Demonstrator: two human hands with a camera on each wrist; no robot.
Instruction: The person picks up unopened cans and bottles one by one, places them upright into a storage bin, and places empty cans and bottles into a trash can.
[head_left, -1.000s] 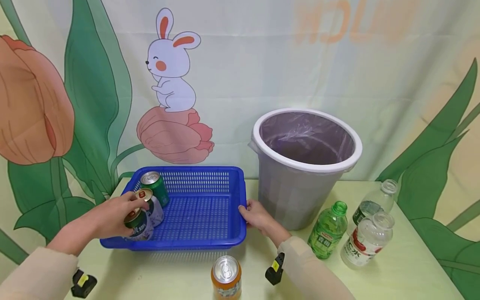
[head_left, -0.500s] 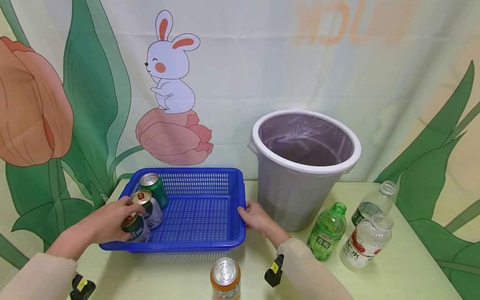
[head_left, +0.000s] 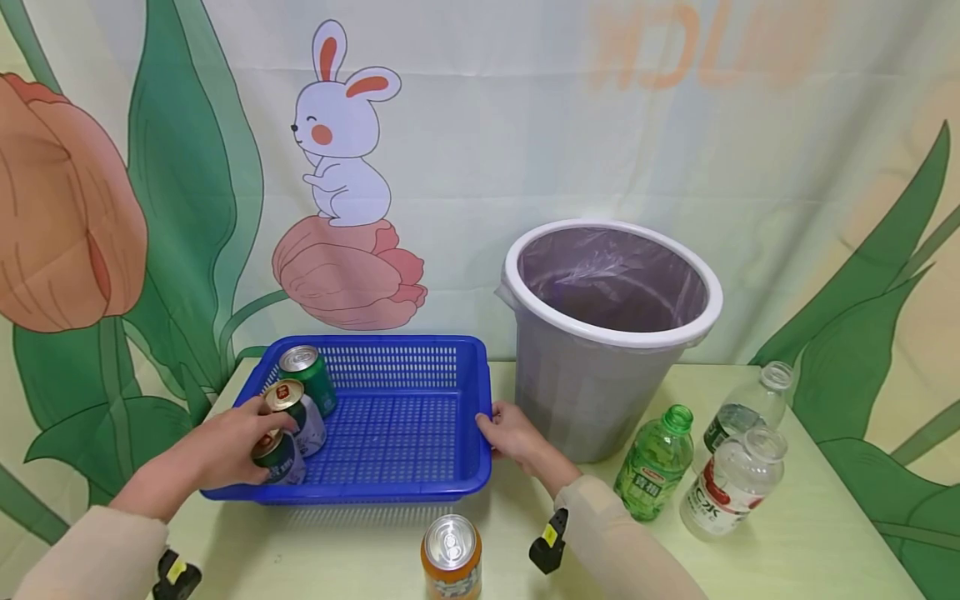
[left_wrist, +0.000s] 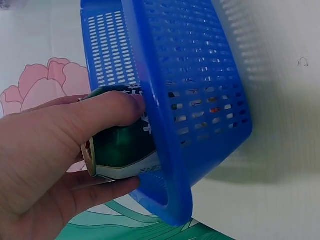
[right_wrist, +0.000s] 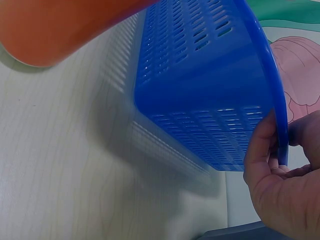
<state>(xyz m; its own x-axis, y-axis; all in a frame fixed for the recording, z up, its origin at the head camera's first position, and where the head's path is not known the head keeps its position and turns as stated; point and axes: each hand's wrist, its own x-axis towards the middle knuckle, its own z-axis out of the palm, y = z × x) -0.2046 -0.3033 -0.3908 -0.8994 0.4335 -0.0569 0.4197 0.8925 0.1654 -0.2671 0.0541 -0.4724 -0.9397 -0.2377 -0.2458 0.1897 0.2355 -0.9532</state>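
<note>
A blue plastic basket (head_left: 390, 490) stands on the table with several cans along its left side. My left hand (head_left: 236, 442) grips a dark green and white can (left_wrist: 122, 147) in the front left corner, thumb and fingers around its upper part. Right behind it stands a similar can with a gold top (head_left: 287, 395), and a green can (head_left: 309, 375) is in the back left corner. My right hand (head_left: 513, 433) pinches the basket's right rim, thumb on one side and curled fingers on the other, as the right wrist view shows.
An orange can (head_left: 452, 554) stands in front of the basket. To the right is a grey bin (head_left: 592, 392) with a white rim and a clear liner. Beyond it stand a green bottle (head_left: 654, 467) and two clear bottles, one with a red and white label (head_left: 723, 492).
The left hand and its can have shifted only slightly at the basket's front left corner. The right hand keeps its hold on the rim, and the other things stay where they were.
</note>
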